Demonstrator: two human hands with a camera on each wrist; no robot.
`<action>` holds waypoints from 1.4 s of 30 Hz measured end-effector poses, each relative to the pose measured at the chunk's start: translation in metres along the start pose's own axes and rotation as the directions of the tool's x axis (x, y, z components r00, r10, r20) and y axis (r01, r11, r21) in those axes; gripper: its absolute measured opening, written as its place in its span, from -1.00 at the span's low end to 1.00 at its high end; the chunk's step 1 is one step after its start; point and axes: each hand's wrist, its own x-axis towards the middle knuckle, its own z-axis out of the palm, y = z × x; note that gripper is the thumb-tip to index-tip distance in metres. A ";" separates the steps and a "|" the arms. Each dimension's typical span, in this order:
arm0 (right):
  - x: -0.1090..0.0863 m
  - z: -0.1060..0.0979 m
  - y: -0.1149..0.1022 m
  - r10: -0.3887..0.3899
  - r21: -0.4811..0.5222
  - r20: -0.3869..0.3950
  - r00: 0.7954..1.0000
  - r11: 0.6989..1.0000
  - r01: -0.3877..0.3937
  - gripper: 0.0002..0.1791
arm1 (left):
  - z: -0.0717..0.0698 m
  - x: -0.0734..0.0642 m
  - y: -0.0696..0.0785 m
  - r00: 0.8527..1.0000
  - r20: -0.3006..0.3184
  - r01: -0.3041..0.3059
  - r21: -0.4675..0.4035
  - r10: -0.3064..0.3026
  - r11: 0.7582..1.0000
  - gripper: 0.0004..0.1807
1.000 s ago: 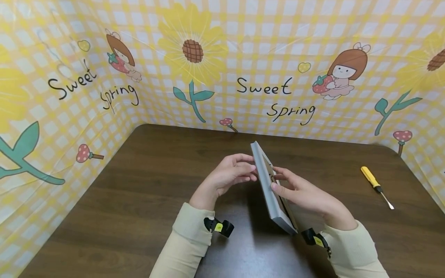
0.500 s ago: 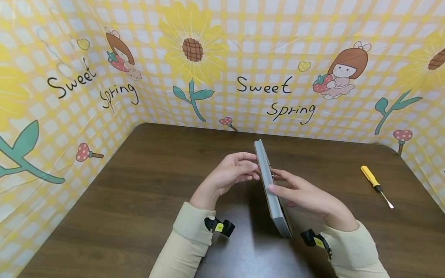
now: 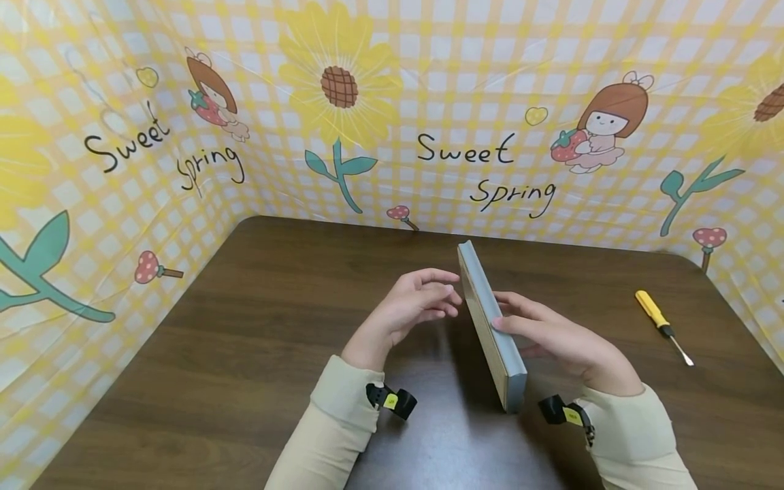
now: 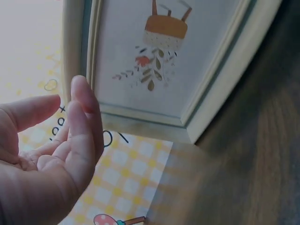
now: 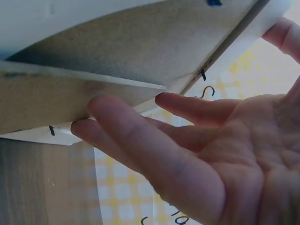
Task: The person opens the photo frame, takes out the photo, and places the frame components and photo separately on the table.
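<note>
A picture frame (image 3: 486,299) with a pale blue-grey rim stands on its edge above the dark table, its front turned left. In the left wrist view its print of an orange pot and leafy sprigs (image 4: 164,35) shows upside down. My right hand (image 3: 551,333) grips the frame, thumb on the upper rim and fingers at the back. Those fingers touch a brown board flap (image 5: 47,101) on the backing in the right wrist view. My left hand (image 3: 410,306) hovers by the frame's front, fingers loosely bent and holding nothing; whether a fingertip touches it I cannot tell.
A yellow-handled screwdriver (image 3: 664,327) lies on the table (image 3: 245,354) to the right, its tip pointing toward me. Yellow checked cloth (image 3: 465,82) printed with flowers walls in the back and sides. Each wrist wears a black strapped camera.
The picture frame has swung from leaning left, with its brown back showing, to leaning right, with its front side showing. My right hand has shifted slightly right with it; the left has barely moved.
</note>
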 end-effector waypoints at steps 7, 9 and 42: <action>-0.004 -0.008 0.003 -0.006 0.039 0.003 1.000 0.999 0.006 -0.22 | -0.006 0.005 -0.009 0.996 -0.028 0.090 0.175 -0.087 0.980 -0.64; -0.004 -0.011 0.005 -0.009 0.041 0.006 1.000 0.999 0.009 -0.22 | -0.006 0.005 -0.013 0.991 -0.012 0.131 0.235 -0.132 0.963 -0.62; -0.019 -0.034 0.027 -0.087 0.038 0.083 0.993 0.996 0.084 -0.32 | 0.005 0.027 -0.039 0.933 0.080 0.337 0.149 -0.351 0.930 -0.59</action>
